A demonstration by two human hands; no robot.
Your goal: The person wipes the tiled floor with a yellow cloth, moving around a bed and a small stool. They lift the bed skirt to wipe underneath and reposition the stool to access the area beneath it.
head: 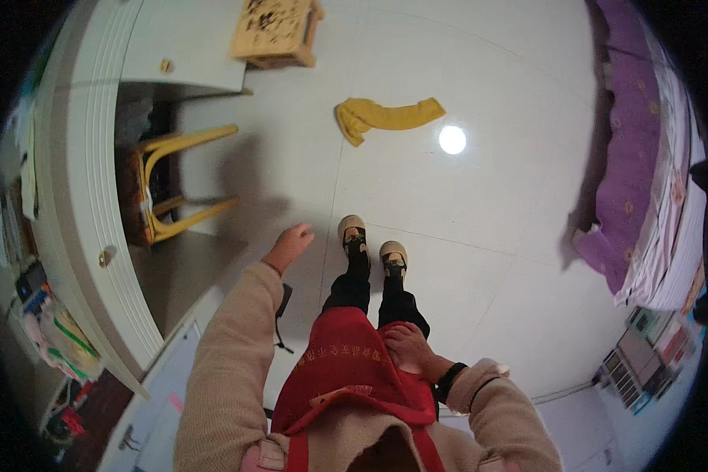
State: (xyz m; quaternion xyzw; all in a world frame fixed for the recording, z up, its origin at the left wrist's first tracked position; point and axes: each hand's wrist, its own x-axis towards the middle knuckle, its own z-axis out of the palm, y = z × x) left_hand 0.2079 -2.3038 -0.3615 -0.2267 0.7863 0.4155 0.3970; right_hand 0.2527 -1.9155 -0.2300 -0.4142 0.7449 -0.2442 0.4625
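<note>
My left hand (291, 245) hangs out over the floor at the centre left, its fingers partly curled; nothing can be made out in it. My right hand (406, 348), with a black band at the wrist, lies against the red apron (348, 366) over my thigh. Whether it grips the cloth is unclear. A yellow cloth garment piece (395, 116), long and narrow like a sleeve or legging, lies on the tiled floor ahead of my feet. It is bunched at its left end. My beige shoes (394, 252) stand on the tiles.
A yellow-legged chair or stool (192, 138) juts from under the white desk (183, 53) at left. A wooden stool (276, 26) stands at the top. Purple bedding (634, 153) hangs along the right side. A stack of boxes or trays (637, 360) is at lower right.
</note>
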